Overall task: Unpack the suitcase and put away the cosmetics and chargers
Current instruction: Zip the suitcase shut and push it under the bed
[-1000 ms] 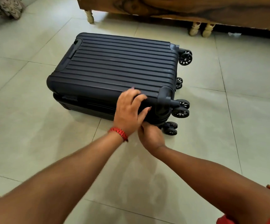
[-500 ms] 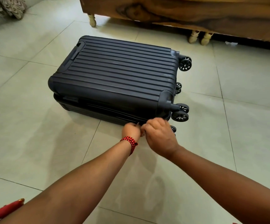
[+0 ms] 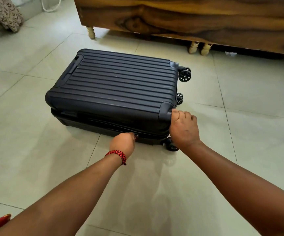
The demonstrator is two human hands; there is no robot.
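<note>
Head view shows the suitcase (image 3: 114,86) lying flat and closed on the floor (image 3: 35,150), wheels to the right, so its zip seam faces the person. The left hand (image 3: 122,143) has its fingers pinched together on the zip pull (image 3: 136,136) along the near side. The right hand (image 3: 184,129) curls its fingers over the near right corner, likely to steady the shell against the zip's drag.

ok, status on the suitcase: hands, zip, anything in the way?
Left hand pinches zipper pull; right hand grips suitcase at its near wheel corner. Suitcase flat on floor, closed. Nothing on top of it; wooden furniture behind, apart.
</note>
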